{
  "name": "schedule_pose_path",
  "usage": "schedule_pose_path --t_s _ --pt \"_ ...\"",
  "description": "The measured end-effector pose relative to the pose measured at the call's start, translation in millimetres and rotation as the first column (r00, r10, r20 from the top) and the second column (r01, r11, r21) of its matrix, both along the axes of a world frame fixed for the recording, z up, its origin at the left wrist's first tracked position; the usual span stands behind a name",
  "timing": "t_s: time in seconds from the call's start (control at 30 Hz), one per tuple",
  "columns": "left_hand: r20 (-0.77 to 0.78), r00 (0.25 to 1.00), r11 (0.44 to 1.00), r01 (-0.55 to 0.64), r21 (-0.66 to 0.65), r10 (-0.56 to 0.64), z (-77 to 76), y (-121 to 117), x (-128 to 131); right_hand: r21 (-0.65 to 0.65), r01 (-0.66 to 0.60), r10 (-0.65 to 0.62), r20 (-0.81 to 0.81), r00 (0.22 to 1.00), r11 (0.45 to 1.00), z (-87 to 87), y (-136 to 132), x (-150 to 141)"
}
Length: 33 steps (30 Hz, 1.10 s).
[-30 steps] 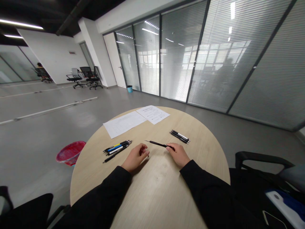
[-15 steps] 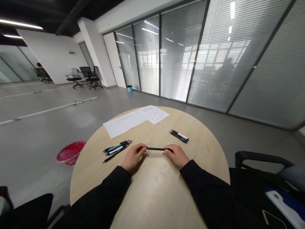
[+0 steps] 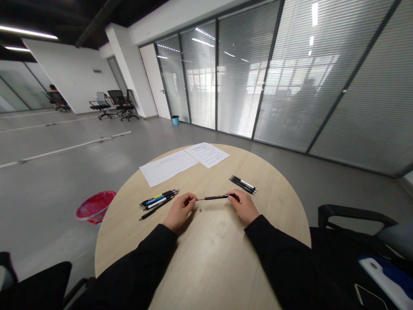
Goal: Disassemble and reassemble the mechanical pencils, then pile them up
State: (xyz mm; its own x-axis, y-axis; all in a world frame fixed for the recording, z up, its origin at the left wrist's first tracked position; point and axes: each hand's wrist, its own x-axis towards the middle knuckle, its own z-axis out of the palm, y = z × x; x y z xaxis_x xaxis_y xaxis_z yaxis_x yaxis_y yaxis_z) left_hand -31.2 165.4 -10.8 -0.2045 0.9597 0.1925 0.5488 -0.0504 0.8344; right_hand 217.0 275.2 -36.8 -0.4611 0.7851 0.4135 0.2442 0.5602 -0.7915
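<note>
My right hand is closed on the end of a black pen barrel, held just above the table. From the barrel's left end a thin reddish refill runs to my left hand, which pinches its tip between thumb and finger. A tiny dark piece lies on the wood below the refill; its kind is too small to tell. Left of my left hand lies a loose group of pens, black, blue, yellow and white. Beyond my right hand is a neat row of several pens.
Two printed sheets lie at the far side of the round table. A red-lined bin stands on the floor at the left. On the right is a black chair with a phone on it.
My right hand has shifted slightly right and up with the pen barrel. A gap has opened between the barrel and my left hand, baring the thin refill.
</note>
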Motion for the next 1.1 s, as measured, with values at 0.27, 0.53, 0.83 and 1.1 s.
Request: schedule_pose_path --t_s 0.27,0.53,0.83,1.1 --pt "0.01 0.982 0.982 -0.19 0.017 0.19 -8.0 3 -10 -0.087 0.207 -0.217 -0.128 0.968 0.974 -4.9 15 9" --pt "0.097 0.956 0.96 -0.279 0.023 0.276 -8.0 4 -9 0.101 0.1 -0.1 0.0 0.995 0.99 -5.2 4 2" --pt "0.127 0.972 0.979 -0.202 0.012 0.199 -3.3 1 0 0.254 -0.051 -0.061 0.416 0.907 0.966 4.9 -13 -2" --pt "0.043 0.981 0.98 -0.193 0.043 0.191 -4.9 1 -2 0.274 -0.081 -0.128 0.667 0.734 0.958 8.2 -18 -2"
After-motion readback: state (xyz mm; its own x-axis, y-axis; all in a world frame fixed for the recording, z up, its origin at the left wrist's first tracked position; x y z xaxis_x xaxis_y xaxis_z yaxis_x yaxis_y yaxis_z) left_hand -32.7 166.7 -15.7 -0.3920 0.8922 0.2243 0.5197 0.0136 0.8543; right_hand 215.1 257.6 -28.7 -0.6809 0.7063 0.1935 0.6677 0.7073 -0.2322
